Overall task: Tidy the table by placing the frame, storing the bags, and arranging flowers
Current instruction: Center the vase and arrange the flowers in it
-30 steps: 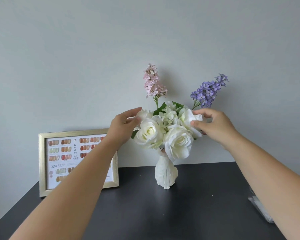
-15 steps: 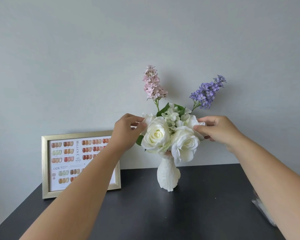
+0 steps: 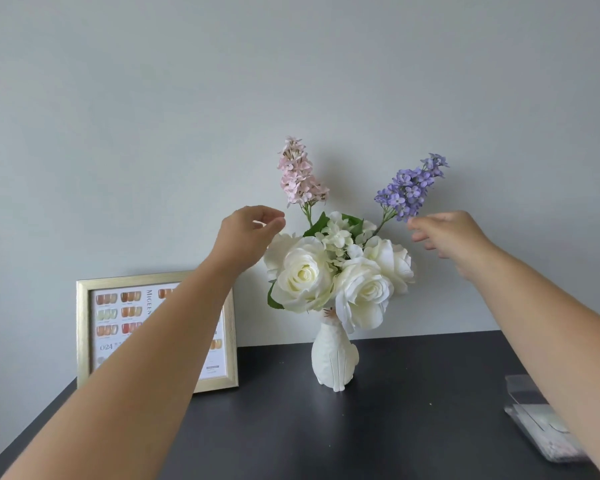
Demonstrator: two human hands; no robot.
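- Flower arrangement: one white vase (image 3: 333, 362) stands upright on the dark tabletop (image 3: 395, 427), near the back edge where the tabletop meets the wall (image 3: 291, 81).
- Flower count: three large white roses (image 3: 303, 275) are clearly visible at the front, with part of a further white bloom behind the left one; one cluster of small white blossoms (image 3: 338, 235) sits above them; one pink spray (image 3: 300, 174) rises upright at the rear left; one purple spray (image 3: 411, 188) leans out to the right.
- Left hand (image 3: 248, 233): raised beside the pink spray's stem, just above the left bloom. Grip loosely curled, thumb and forefinger close together, holding nothing visible.
- Right hand (image 3: 451, 237): raised at the lower end of the purple spray, fingertips (image 3: 414, 225) at or just touching its lowest blossoms. Grip open, fingers spread, nothing clasped.
- Frame (image 3: 84, 334): one gold-edged frame stands upright against the wall, left of the vase and apart from it; the left forearm covers part of its printed card.
- Bags (image 3: 534, 417): clear plastic packets lie flat at the right edge of the tabletop, partly behind the right forearm; the count cannot be told.
- Open room: bare tabletop extends in front of the vase and between vase and bags; the left front corner runs out of view.
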